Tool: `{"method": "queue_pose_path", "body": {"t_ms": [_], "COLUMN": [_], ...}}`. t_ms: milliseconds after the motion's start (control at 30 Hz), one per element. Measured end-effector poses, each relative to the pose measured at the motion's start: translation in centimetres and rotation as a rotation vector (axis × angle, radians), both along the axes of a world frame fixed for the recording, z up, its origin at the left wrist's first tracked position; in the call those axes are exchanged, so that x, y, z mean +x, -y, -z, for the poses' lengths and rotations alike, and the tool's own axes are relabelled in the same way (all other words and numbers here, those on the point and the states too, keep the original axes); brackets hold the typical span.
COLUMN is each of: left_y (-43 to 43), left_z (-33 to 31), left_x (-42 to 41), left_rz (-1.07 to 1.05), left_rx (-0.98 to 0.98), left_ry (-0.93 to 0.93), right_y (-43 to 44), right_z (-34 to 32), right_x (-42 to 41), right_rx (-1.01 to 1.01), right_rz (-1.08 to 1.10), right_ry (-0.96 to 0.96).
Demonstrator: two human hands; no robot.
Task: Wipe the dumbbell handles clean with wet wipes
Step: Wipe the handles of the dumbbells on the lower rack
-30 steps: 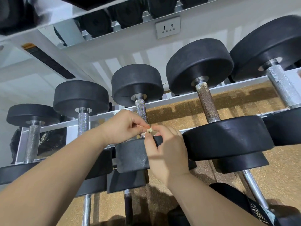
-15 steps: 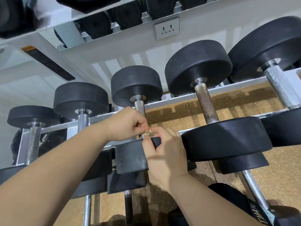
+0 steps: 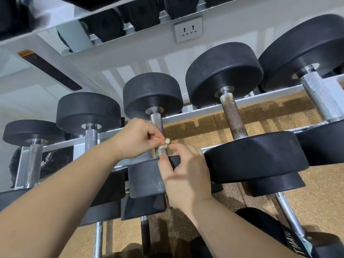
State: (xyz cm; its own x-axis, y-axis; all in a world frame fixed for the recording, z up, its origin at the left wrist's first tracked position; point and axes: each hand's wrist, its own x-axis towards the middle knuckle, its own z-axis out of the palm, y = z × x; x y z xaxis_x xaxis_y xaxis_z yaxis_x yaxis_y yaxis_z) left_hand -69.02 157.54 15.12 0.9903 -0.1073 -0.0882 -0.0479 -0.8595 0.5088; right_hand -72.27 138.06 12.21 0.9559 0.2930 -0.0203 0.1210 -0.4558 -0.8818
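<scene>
Crumpled off-white wipe wad [image 3: 166, 143] at knurled handle [image 3: 156, 121]; left hand [image 3: 136, 139] fingers [image 3: 155, 135] pinch it; right hand [image 3: 186, 176]: hold unclear.

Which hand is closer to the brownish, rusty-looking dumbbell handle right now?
Right. The right hand sits just left of the brownish handle and lower in view. The left hand, pinching the wipe wad, is farther left, at the neighbouring handle.

A white wall socket [image 3: 188, 29] sits on the pale wall, just below the lower edge of a mirror [image 3: 74, 40]. A black strip label [image 3: 50, 70] with an orange end runs along a slanted white rack post. The white rack rail [image 3: 204, 109] crosses above speckled tan flooring [image 3: 316, 192].
</scene>
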Motion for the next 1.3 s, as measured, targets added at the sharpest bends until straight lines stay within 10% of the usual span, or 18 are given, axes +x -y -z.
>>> {"method": "queue_pose_path", "body": {"t_ms": [300,600,900,1100,1300], "left_y": [0.4,0.7,1.3,0.8,1.2], "left_z": [1.1,-0.3,0.9,0.0,2.1], "left_x": [3.2,-1.1,2.8,0.1,0.3], "left_rz": [-0.161,0.105,-0.102,0.178,-0.143], "left_rx": [0.351,-0.011,0.427,0.138,0.092], "left_ry": [0.398,-0.090,0.339,0.027,0.368], "right_y": [0.1,0.0,0.0,0.1,0.0], "right_z": [-0.3,-0.1,-0.1,-0.2,-0.1], "right_x": [0.0,-0.1,0.1,0.0,0.1], "right_rx": [-0.008,0.017,-0.026,-0.019,-0.039], "right_rz": [-0.005,0.032,-0.005,-0.001,-0.019], "right_ry": [-0.040,-0.001,-0.034,-0.019,-0.024]}}
